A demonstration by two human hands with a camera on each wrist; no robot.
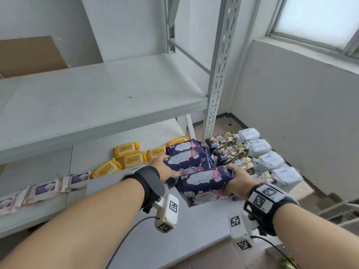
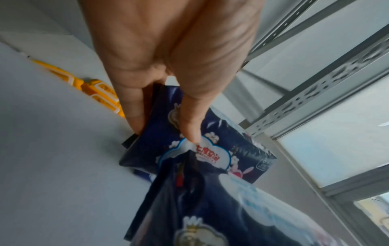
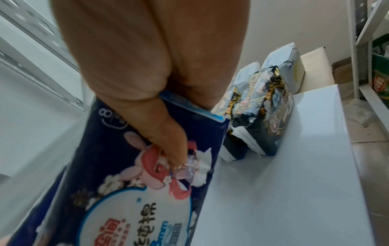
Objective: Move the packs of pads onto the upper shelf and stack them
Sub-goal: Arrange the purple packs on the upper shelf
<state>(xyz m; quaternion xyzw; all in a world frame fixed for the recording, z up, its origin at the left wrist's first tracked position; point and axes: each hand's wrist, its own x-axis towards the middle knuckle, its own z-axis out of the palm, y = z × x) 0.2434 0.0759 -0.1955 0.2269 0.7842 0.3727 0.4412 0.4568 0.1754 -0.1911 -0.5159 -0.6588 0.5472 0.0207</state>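
Two dark purple packs of pads with pink rabbit print are in my hands above the lower shelf (image 1: 194,220). My left hand (image 1: 165,168) grips the left end of one pack (image 1: 186,161), thumb on top and fingers beneath, as the left wrist view shows (image 2: 189,129). My right hand (image 1: 238,178) holds the right end of the nearer pack (image 1: 204,183), its thumb (image 3: 172,146) pressed on the printed face (image 3: 130,183). A third purple pack (image 1: 182,147) lies behind them. The upper shelf (image 1: 97,101) is bare in front of me.
Black-and-gold packs (image 1: 231,152) and pale blue packs (image 1: 270,162) lie in rows at the right. Yellow wipe packs (image 1: 128,156) and white-purple packs (image 1: 46,189) line the lower shelf's left. A cardboard box (image 1: 29,55) stands back left on the upper shelf. A perforated upright (image 1: 219,74) bounds the shelf's right.
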